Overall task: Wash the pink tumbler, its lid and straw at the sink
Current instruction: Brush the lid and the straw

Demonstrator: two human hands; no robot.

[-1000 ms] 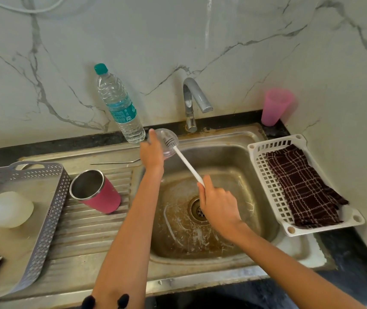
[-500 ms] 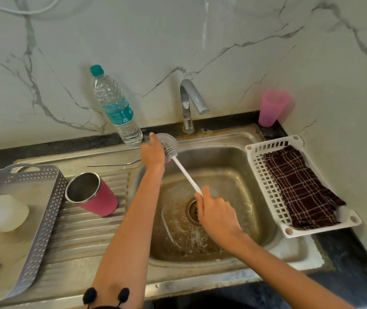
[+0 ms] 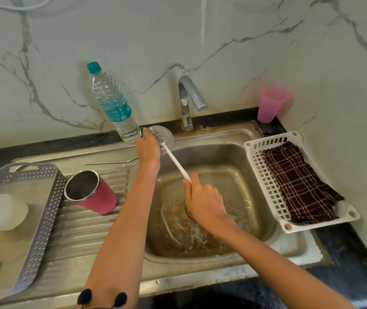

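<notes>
My left hand point(image 3: 148, 148) holds the clear round lid point(image 3: 165, 136) up at the sink's back left corner. My right hand point(image 3: 202, 200) grips the white handle of a thin brush point(image 3: 176, 162), and the brush's bristled tip lies against the lid's inner face. The pink tumbler point(image 3: 93, 192) with a steel inside lies tilted on the ribbed drainboard to the left. A metal straw point(image 3: 111, 162) rests flat on the drainboard behind the tumbler. Both hands are over the steel sink point(image 3: 256, 179).
A water bottle point(image 3: 113, 103) stands at the wall left of the tap point(image 3: 189, 99). A pink plastic cup point(image 3: 271, 103) sits in the back right corner. A white basket point(image 3: 265, 186) holds a checked cloth. A grey tray point(image 3: 42, 219) with a white bottle lies at the left.
The brush tip has shifted slightly on the lid while both hands stay in nearly the same place. The view has moved a little; the tumbler and straw have not moved.
</notes>
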